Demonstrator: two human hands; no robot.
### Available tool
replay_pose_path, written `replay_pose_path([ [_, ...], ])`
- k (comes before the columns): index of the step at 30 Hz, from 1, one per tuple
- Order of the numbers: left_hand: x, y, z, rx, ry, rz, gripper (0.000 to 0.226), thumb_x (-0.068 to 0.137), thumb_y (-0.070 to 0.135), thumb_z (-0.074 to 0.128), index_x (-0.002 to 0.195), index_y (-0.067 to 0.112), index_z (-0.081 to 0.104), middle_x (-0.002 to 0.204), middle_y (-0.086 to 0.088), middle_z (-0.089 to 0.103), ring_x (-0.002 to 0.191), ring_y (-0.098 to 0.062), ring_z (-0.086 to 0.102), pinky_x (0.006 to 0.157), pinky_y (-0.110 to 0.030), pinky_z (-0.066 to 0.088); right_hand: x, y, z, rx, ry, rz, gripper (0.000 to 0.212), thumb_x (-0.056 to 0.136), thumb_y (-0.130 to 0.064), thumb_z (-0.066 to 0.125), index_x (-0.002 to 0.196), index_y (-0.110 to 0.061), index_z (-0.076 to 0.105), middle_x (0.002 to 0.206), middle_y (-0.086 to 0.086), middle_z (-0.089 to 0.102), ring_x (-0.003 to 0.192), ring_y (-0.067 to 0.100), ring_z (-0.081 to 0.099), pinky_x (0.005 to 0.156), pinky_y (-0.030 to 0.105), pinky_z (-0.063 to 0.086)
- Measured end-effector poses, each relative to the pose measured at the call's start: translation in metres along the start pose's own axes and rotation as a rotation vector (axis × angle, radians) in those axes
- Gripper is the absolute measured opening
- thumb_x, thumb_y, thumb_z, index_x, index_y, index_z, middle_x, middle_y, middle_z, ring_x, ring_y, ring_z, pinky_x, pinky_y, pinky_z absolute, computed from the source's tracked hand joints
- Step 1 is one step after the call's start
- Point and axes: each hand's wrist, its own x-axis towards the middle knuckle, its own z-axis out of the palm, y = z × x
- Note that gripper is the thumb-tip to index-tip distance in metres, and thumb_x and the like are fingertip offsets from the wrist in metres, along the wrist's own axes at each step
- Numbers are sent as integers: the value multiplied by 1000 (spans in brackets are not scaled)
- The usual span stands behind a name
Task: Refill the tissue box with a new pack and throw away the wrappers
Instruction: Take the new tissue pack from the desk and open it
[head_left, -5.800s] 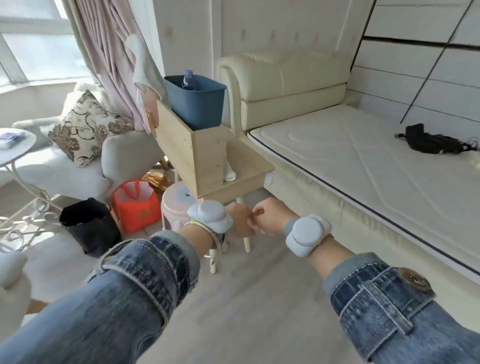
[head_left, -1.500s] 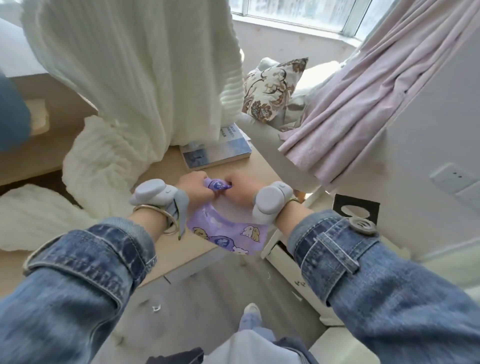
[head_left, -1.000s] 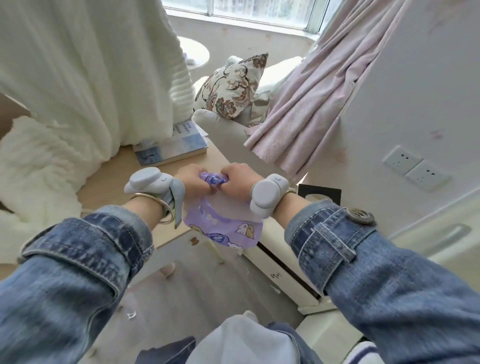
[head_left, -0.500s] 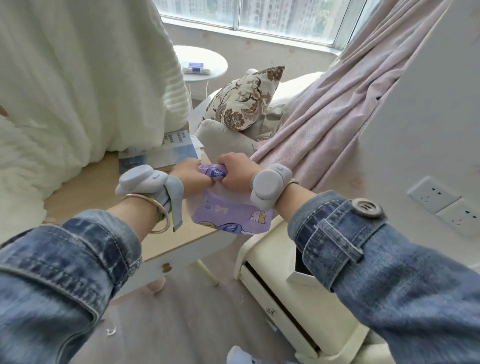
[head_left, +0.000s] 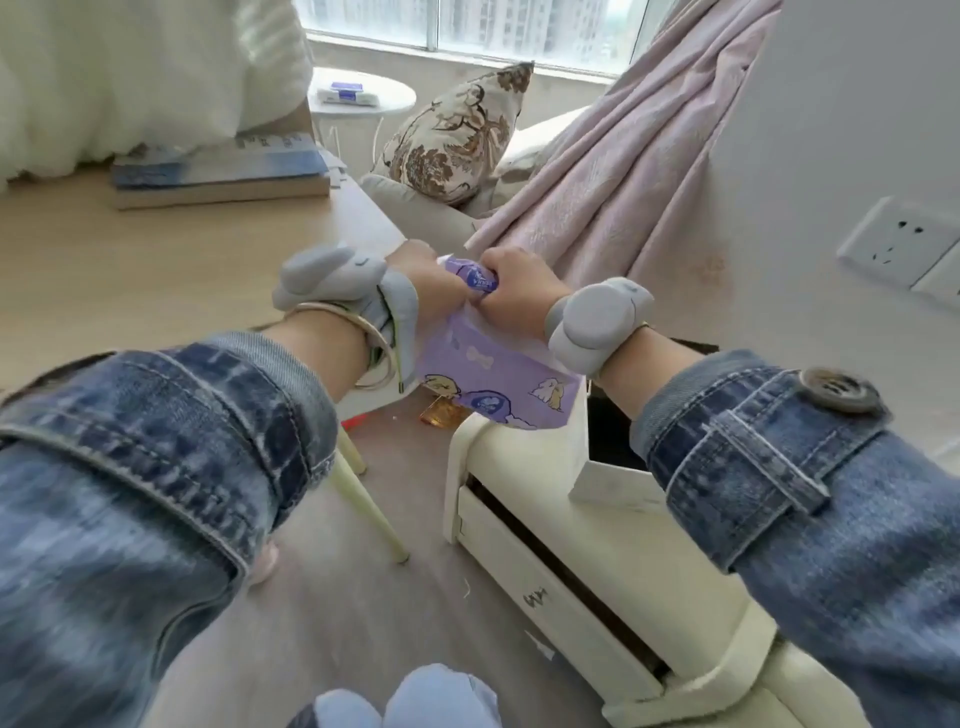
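We see our left hand (head_left: 434, 283) and right hand (head_left: 511, 293) meeting near the centre of the view, both closed on the gathered top of the purple tissue pack (head_left: 493, 374), which hangs between our wrists in the air above the gap between the wooden table (head_left: 130, 260) at nine o'clock and the cream cabinet (head_left: 530, 467) at five o'clock. The fingers of both hands curl away from us, so we cannot see the fingertips; each hand looks pinched on the wrapper's twisted top, though whether the plastic has begun to tear is hard to tell. The lower corner of the pack overlaps the cabinet's top edge in the picture, and we cannot tell if it touches. Grey bands sit on both wrists, and our denim sleeves (head_left: 156, 467) fill the lower corners, blurred and cut off by the frame. At ten o'clock a book (head_left: 218, 174) lies on the table, partly under a white knitted cloth (head_left: 130, 67) whose top is out of frame. At twelve o'clock stands a small round table (head_left: 363, 98) with a white and blue package, too small to read. A patterned cushion (head_left: 457, 135) sits at one o'clock beside a pink curtain (head_left: 649, 145), and a wall socket (head_left: 898, 244) is cropped at three o'clock.
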Motion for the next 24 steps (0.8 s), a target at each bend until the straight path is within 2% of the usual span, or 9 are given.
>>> replay_pose_path([
  [2,-23,-1,10,37,-5,24,6,81,10,59,85,6,60,77,-10,52,81,-23,47,69,-28,37,-35,7,0,16,37,-18,25,86,-25,53,66,-18,41,88,5,50,83,21,46,70,27,34],
  [5,-68,2,35,21,-68,48,6,81,7,60,86,6,57,86,-14,52,82,-22,47,73,-29,35,-92,18,0,-1,35,-18,14,88,-25,53,83,-13,47,95,7,51,85,21,46,72,27,33],
  [9,-113,12,56,37,-124,62,17,55,19,63,58,10,49,72,-10,48,76,-20,45,68,-29,34,-133,30,1,-52,52,-20,14,88,-19,53,98,-10,56,115,17,59,106,30,55,78,31,39],
  [13,-140,20,76,40,-111,62,23,64,17,65,53,13,45,60,-5,43,73,-19,45,68,-28,34,-168,45,0,-72,104,6,26,87,-18,55,110,-6,60,120,15,60,113,30,54,91,33,44],
  [16,-144,14,93,81,-81,6,30,79,12,58,53,10,43,58,-4,40,62,-21,41,67,-27,34,-189,56,3,-139,332,-17,27,80,-14,61,107,-10,58,110,8,59,103,25,55,91,32,45],
  [18,-144,10,101,79,-54,-31,33,84,10,52,53,10,41,58,-4,39,55,-20,36,64,-28,34,-201,61,5,-67,406,-122,23,77,-12,63,100,-7,59,90,2,54,84,20,52,78,28,45],
  [20,-147,7,107,103,-31,-35,36,86,14,51,52,11,39,57,-4,38,51,-19,34,53,-25,32,-211,61,10,-16,304,-216,18,78,-16,65,92,-5,63,77,-1,55,74,16,51,69,25,43],
  [22,-151,1,110,169,-16,-41,36,86,17,51,53,12,40,56,-4,38,50,-18,33,47,-25,27,-215,60,16,-60,210,-268,18,78,-19,67,89,-5,67,74,2,62,73,18,57,73,25,47],
  [24,-151,-6,110,208,6,-60,33,84,19,52,54,12,41,57,-3,40,54,-21,37,47,-25,27,-216,58,21,-111,209,-315,17,79,-19,65,88,-5,67,80,7,68,77,23,60,78,33,52],
])
